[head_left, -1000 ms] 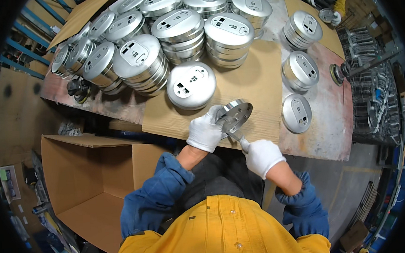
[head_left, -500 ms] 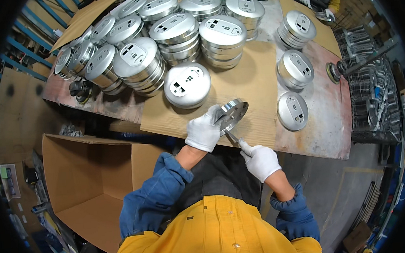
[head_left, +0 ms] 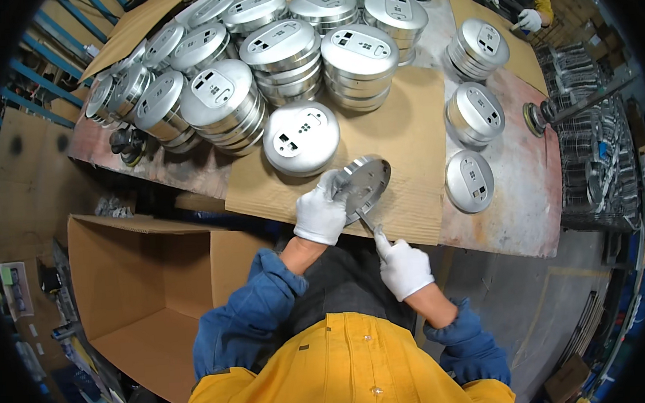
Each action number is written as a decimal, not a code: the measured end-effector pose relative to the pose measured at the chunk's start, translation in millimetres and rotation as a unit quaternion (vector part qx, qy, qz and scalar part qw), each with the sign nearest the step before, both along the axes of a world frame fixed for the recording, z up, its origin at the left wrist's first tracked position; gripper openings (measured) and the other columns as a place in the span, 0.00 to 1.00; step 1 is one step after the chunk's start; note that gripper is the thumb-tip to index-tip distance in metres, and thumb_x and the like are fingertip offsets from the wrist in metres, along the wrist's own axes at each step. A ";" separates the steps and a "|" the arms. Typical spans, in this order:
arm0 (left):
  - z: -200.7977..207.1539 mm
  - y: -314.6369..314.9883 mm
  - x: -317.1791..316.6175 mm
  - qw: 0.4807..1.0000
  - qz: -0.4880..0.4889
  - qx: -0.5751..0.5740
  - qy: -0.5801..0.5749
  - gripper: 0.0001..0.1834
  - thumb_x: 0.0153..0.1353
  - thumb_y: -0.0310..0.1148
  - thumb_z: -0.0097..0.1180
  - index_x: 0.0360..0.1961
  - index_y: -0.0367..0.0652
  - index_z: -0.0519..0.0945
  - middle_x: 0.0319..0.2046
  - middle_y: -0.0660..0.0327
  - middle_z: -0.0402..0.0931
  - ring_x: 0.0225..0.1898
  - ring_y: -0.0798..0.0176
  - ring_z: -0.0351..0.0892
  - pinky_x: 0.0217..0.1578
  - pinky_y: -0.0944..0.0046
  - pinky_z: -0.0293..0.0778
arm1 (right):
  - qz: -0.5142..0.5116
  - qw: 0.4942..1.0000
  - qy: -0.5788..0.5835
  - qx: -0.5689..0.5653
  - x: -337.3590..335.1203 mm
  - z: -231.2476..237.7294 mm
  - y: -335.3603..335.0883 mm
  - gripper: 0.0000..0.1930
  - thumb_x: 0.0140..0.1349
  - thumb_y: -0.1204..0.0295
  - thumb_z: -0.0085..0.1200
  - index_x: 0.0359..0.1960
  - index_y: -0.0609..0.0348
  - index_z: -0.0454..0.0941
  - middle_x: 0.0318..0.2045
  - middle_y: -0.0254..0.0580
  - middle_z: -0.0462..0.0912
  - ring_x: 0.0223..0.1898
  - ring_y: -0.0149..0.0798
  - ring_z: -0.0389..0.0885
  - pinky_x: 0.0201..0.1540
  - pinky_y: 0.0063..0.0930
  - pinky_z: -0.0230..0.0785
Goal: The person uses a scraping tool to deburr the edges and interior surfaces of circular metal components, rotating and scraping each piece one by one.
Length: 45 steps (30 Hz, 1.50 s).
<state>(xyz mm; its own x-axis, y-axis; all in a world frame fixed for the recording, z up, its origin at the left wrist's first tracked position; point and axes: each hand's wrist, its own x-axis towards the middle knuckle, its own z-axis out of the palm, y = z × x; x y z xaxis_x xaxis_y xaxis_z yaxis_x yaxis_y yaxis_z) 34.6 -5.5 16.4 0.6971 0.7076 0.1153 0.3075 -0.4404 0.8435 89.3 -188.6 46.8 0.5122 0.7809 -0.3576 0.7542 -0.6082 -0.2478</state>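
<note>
My left hand (head_left: 320,210), in a white glove, is closed on the rim of a round metal cover (head_left: 369,184). The cover is tilted up over the front edge of the cardboard, its hollow inner side facing right. In my gloved right hand (head_left: 403,266) is a thin metal hand tool (head_left: 365,219), its tip at the cover's lower rim. Whether it is a file or a scraper I cannot make out. Just beyond my left hand, a single silver cover (head_left: 302,139) with small cut-outs lies face up.
Stacks of silver covers (head_left: 220,97) fill the table's far left; shorter stacks (head_left: 475,113) line the right. An open cardboard box (head_left: 142,313) stands at my left. A sander (head_left: 534,119) rests by the right edge, near a wire basket (head_left: 596,165) of metal parts. A co-worker's gloved hand (head_left: 527,21) shows far right.
The cover has turned so more of its inner side shows. My right hand has moved left and slightly down with the tool. The co-worker's hands have shifted.
</note>
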 end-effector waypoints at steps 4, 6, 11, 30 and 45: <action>-0.4 -0.1 -2.2 0.998 0.030 -0.049 -0.034 0.26 0.53 0.26 0.64 0.54 0.38 0.71 0.46 0.52 0.80 0.45 0.61 0.82 0.43 0.65 0.76 | -0.038 0.990 -0.040 0.130 -8.0 -62.1 -12.3 0.27 0.59 0.68 0.50 0.63 0.40 0.65 0.25 0.48 0.76 0.22 0.50 0.79 0.26 0.43 0.73; -2.6 -2.1 -7.9 0.971 0.029 -0.172 -0.163 0.29 0.53 0.26 0.65 0.56 0.35 0.70 0.51 0.52 0.76 0.50 0.64 0.77 0.48 0.66 0.74 | -0.041 0.983 -0.043 0.172 -6.2 -65.4 -15.4 0.27 0.60 0.67 0.51 0.63 0.38 0.64 0.25 0.47 0.76 0.22 0.49 0.79 0.26 0.42 0.72; 33.5 29.5 -27.2 0.950 -0.021 -0.311 0.001 0.26 0.54 0.34 0.66 0.49 0.29 0.72 0.42 0.54 0.77 0.43 0.68 0.76 0.45 0.68 0.73 | -0.077 0.972 0.082 0.208 -1.0 -38.2 -26.3 0.28 0.59 0.72 0.55 0.62 0.43 0.66 0.32 0.46 0.78 0.33 0.51 0.79 0.37 0.36 0.72; -20.8 -2.3 11.8 0.999 -0.002 0.008 -0.052 0.11 0.54 0.26 0.65 0.38 0.35 0.80 0.30 0.54 0.83 0.30 0.68 0.82 0.33 0.67 0.76 | -0.121 0.986 -0.004 0.115 12.3 17.6 -36.6 0.20 0.58 0.66 0.56 0.54 0.42 0.75 0.25 0.49 0.79 0.29 0.52 0.80 0.32 0.42 0.71; -1.4 -12.3 5.7 0.984 -0.043 0.149 -0.093 0.14 0.47 0.25 0.62 0.37 0.44 0.77 0.26 0.55 0.79 0.26 0.49 0.80 0.27 0.57 0.75 | 0.004 1.000 -0.020 -0.006 35.3 48.0 3.2 0.14 0.59 0.69 0.46 0.46 0.53 0.74 0.26 0.50 0.82 0.29 0.53 0.82 0.30 0.45 0.73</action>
<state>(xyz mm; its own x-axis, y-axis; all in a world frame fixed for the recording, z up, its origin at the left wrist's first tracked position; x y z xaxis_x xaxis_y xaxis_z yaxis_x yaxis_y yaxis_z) 40.3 -17.8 15.0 0.7003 0.5624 0.4396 0.1114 -0.6944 0.7109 124.7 -185.4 94.8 0.5192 0.7812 -0.3465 0.7686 -0.6041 -0.2103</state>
